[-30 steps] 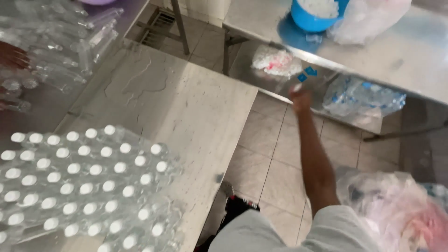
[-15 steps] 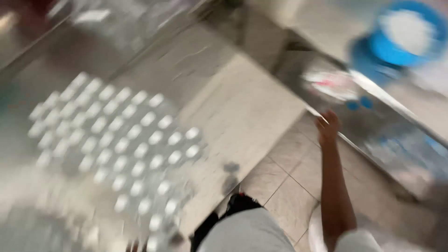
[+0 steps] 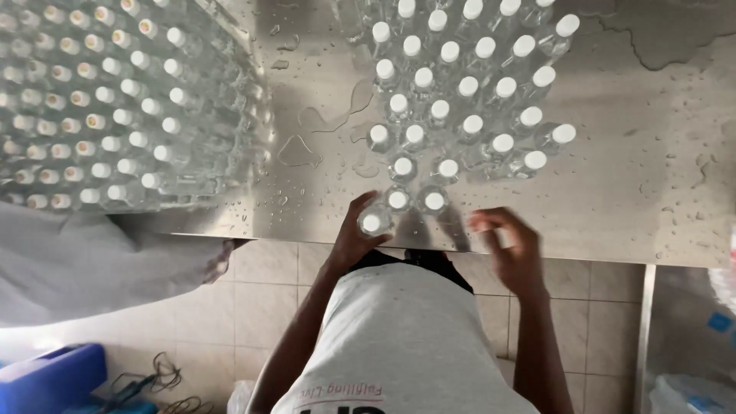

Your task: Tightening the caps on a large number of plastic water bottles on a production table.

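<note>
From the big block of white-capped clear bottles at upper left, my left hand curls around one clear white-capped plastic bottle at the wet steel table edge below the smaller cluster, while my right hand hovers half-curled, holding nothing I can make out.
</note>
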